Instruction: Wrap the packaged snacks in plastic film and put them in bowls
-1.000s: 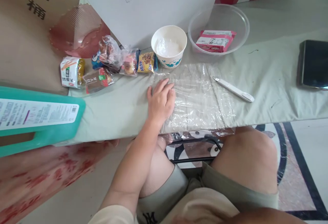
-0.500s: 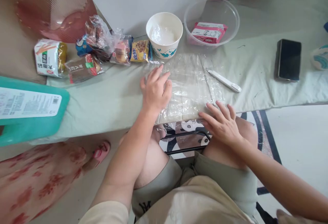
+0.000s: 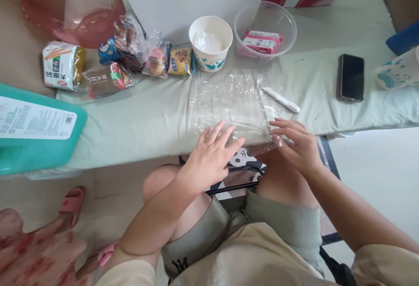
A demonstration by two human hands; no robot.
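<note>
A clear plastic sheet (image 3: 229,103) lies spread on the cloth-covered bench, its near edge at the bench's front. My left hand (image 3: 212,155) is over that near edge with its fingers spread, holding nothing. At the sheet's near right corner, my right hand (image 3: 296,144) has its fingers stretched out and touching the film, the thumb apart from them. A white utility knife (image 3: 280,100) rests across the right part of the sheet. Just beyond the sheet stands a white paper cup (image 3: 211,44) with clear plastic inside.
Several wrapped snacks (image 3: 109,81) lie at the left, near a teal container (image 3: 39,155) and a pink translucent bowl (image 3: 75,24). A clear tub (image 3: 290,44) holds a pink packet. The phone (image 3: 352,76) and another paper cup (image 3: 396,72) are at right. Someone's pink slipper (image 3: 73,203) shows below.
My left hand has drawn back from the far left of the sheet to its near edge. My right hand has moved slightly right and forward to the corner. The person at left has shifted.
</note>
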